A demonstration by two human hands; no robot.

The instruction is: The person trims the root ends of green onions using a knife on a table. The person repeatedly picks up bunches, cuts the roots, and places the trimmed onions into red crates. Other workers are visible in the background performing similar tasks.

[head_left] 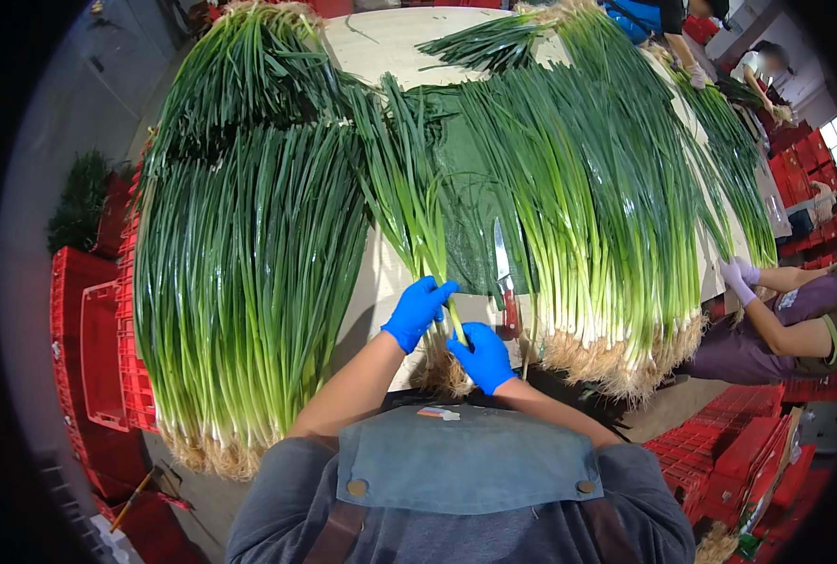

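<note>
My left hand [420, 314], in a blue glove, is closed round the pale lower stalks of a small bunch of green onions [409, 202]. Their dark leaves fan out away from me over the table. Just right of it and nearer to me, my right hand [482, 358], also blue-gloved, is closed on the lower part of a green onion stalk; its fingers are partly hidden. Below the hands, shaggy roots [445, 371] show at the table's near edge. A knife [506, 282] with a red-brown handle lies right of my hands, blade pointing away, on a dark green cloth [470, 202].
Wide rows of green onions lie on the left [249, 273] and right [597, 216], roots toward me. More bunches lie at the far end. Red crates [103, 348] stand left and behind right. A co-worker in purple gloves [740, 275] stands at the right; other people work farther off.
</note>
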